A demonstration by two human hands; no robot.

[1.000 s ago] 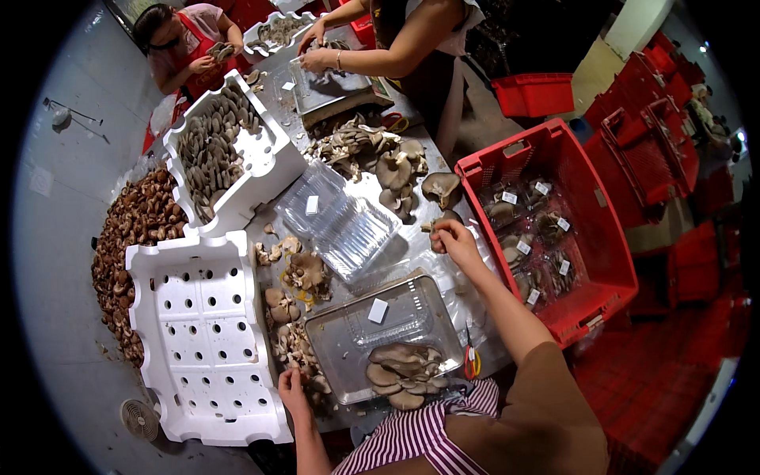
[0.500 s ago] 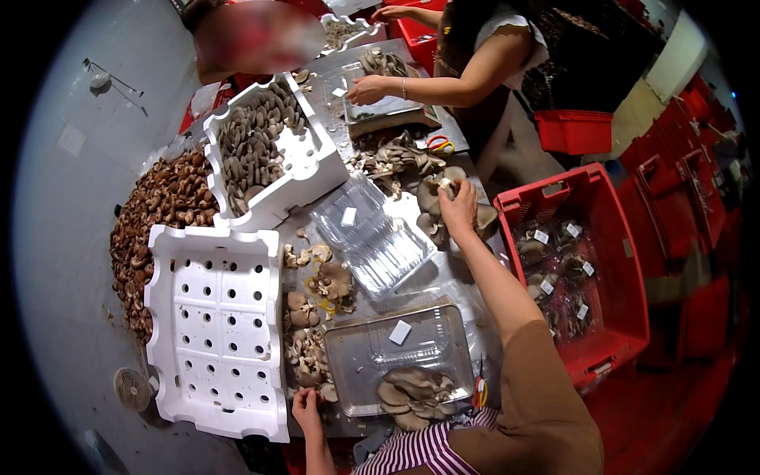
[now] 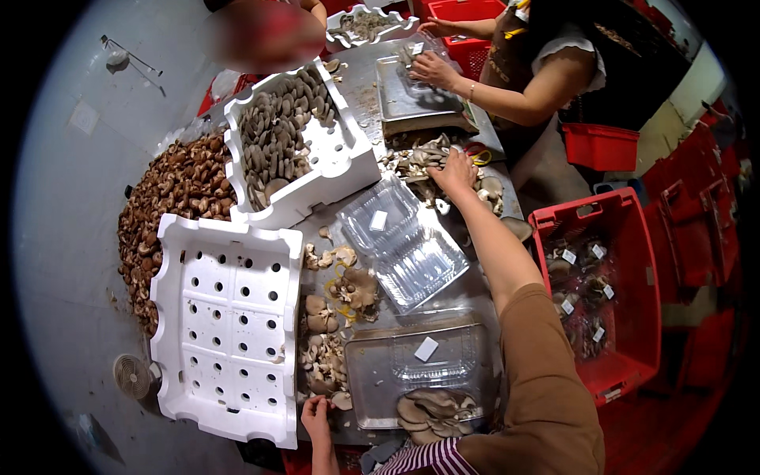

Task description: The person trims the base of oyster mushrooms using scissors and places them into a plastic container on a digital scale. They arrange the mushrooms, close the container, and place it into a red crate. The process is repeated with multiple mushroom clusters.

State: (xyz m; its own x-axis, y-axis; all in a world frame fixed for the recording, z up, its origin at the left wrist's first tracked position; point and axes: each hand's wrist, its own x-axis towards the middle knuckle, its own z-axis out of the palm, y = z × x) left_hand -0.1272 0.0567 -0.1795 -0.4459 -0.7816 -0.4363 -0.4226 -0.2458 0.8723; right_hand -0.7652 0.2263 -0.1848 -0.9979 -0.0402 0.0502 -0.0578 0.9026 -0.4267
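Observation:
My right hand [image 3: 454, 176] is stretched far over the table, its fingers bent down over a pile of grey oyster mushrooms [image 3: 419, 161], gripping among them; the fingertips are partly hidden. At the table's near edge my left hand [image 3: 317, 418] has its fingers curled together beside a small pale mushroom [image 3: 341, 400]; whatever they pinch cannot be made out. Between my arms stands a metal tray [image 3: 368, 388] holding an open clear plastic box [image 3: 435, 369] with a white label and a clump of oyster mushrooms [image 3: 434, 415]. Beyond it lie more clear boxes [image 3: 421, 269], also labelled.
Left are a white foam crate [image 3: 229, 317] with holes, another foam crate [image 3: 317, 190] of mushrooms, and a brown mushroom heap [image 3: 174, 190]. A red crate [image 3: 651, 301] of packed mushrooms stands right. A co-worker's hand [image 3: 435, 71] holds a clear pack above a weighing scale [image 3: 396, 95].
My right hand has moved away from the large oyster mushrooms to the pile farther off. My left hand stays nearly put. The co-worker has lifted the pack above the scale. The whole view has shifted slightly.

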